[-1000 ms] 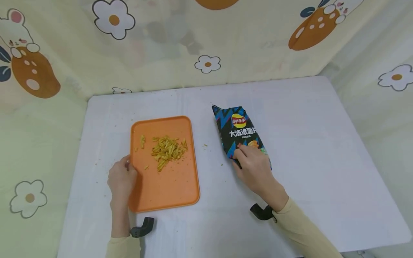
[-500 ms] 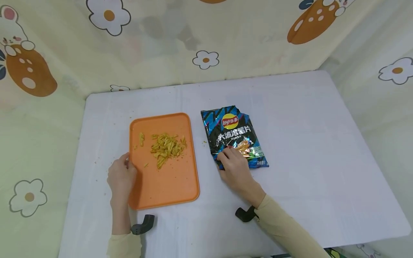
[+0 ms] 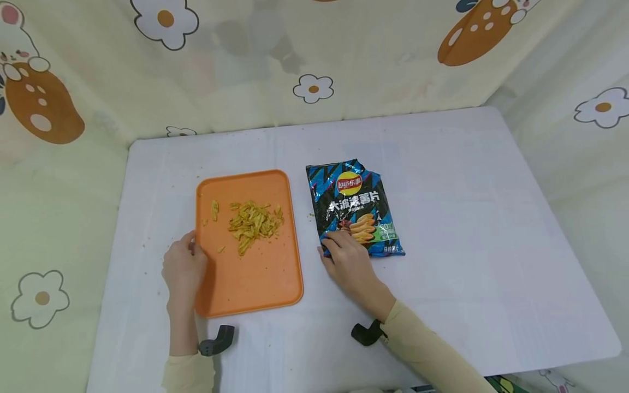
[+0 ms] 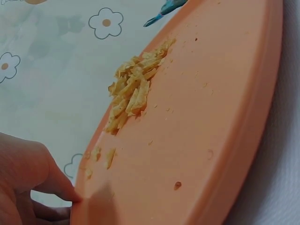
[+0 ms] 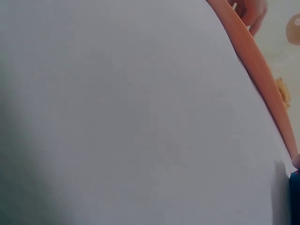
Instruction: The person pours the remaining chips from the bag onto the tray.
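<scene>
An orange tray (image 3: 250, 278) lies on the left half of the table, with a small heap of broken potato chips (image 3: 253, 221) on its upper part. A few loose pieces lie nearer its left rim. My left hand (image 3: 184, 267) pinches that left rim, and in the left wrist view its fingertips (image 4: 72, 194) are right at the edge. To the right of the tray lies a blue and black chip bag (image 3: 349, 199), printed side up, its top right corner cut away. My right hand (image 3: 351, 267) grips the bag's lower left corner; the right wrist view shows only a sliver of the bag.
The white tabletop (image 3: 467, 229) extends far to the right. Small crumbs are scattered left of the tray and between the tray and the bag. Patterned curtains (image 3: 373, 60) stand behind the table and on both sides. A black wrist camera (image 3: 366, 333) juts from each sleeve.
My right hand has moved left with the chip bag, which has gone from slanted and narrow to lying flatter, its front fully showing. My left hand stays at the tray's rim.
</scene>
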Demonstrator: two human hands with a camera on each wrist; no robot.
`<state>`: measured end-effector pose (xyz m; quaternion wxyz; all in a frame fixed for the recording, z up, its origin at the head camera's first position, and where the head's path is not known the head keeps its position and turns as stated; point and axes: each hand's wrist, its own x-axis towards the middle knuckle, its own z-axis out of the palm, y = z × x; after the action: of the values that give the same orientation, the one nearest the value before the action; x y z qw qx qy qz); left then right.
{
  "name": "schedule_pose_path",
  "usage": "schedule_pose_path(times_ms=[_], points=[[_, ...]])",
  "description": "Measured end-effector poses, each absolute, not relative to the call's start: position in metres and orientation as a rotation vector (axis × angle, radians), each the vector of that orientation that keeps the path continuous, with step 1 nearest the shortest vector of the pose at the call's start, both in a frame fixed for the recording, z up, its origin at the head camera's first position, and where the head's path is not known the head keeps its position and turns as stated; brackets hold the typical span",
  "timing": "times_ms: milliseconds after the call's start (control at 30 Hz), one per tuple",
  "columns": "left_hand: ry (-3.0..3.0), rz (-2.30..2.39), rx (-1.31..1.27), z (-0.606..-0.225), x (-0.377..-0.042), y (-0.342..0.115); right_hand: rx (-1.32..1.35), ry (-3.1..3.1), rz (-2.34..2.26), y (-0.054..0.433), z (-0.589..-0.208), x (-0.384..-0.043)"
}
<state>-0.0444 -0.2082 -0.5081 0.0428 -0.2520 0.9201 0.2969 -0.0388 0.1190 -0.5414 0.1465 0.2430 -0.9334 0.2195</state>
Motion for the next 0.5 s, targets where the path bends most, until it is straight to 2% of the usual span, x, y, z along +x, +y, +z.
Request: schedule_pose_path(times_ms=[500], points=[[2.834,0.9,-0.778,-0.506,-0.044,-0.208,0.863,-2.938,0.296,0.117,-0.543,-0.021]])
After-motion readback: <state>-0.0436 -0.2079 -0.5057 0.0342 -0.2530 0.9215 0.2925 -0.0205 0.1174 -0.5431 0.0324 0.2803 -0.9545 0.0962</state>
